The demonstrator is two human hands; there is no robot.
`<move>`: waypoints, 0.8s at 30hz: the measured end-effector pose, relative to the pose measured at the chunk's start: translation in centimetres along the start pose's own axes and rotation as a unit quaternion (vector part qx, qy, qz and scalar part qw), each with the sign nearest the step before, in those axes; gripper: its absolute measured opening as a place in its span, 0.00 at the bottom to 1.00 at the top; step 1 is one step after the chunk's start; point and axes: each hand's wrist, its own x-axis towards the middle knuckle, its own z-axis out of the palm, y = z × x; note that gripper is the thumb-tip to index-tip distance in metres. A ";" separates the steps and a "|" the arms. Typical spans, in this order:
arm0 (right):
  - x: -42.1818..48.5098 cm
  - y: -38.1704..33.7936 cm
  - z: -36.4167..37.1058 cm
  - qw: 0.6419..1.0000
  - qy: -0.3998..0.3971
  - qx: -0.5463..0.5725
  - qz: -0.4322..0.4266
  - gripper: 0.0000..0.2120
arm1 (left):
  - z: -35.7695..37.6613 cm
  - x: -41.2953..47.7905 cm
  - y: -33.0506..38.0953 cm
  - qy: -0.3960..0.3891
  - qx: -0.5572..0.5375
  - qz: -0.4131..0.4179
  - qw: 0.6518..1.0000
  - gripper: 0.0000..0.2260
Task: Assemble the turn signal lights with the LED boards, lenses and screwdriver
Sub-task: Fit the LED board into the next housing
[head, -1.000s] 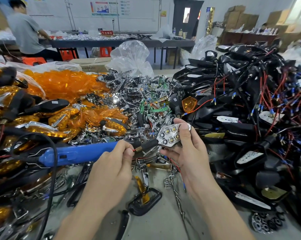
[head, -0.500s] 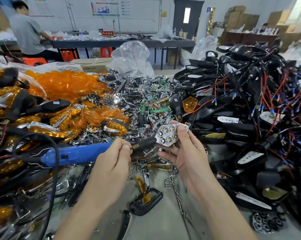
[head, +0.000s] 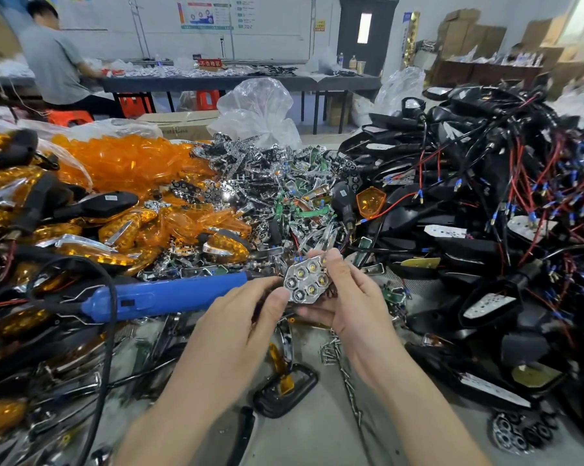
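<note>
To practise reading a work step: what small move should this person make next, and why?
Probably set the tip of the screwdriver on the LED board and drive a screw: the left hand grips the tool's front end right beside the board, which the right hand holds up. The tip itself is hidden.

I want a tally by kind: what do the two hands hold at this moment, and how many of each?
blue screwdriver: 1, gripped at its front end by the left hand
LED board: 1, with chrome reflector cups, pinched by the right hand
Total: 2
</note>
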 end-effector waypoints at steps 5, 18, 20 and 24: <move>0.1 0.1 -0.1 1.000 -0.023 -0.015 -0.006 0.15 | 0.6 -0.1 0.4 0.004 -0.040 0.008 0.999 0.17; 0.1 0.1 -0.7 0.996 -0.022 -0.045 -0.072 0.13 | 0.6 0.4 0.6 -0.022 -0.188 -0.005 0.982 0.13; 0.0 0.1 -0.7 0.996 -0.022 -0.048 -0.074 0.13 | 0.6 0.4 0.5 -0.021 -0.187 -0.006 0.982 0.14; -0.1 0.1 -0.4 0.996 -0.016 -0.055 -0.074 0.13 | 0.6 0.4 0.4 -0.011 -0.183 -0.019 0.983 0.20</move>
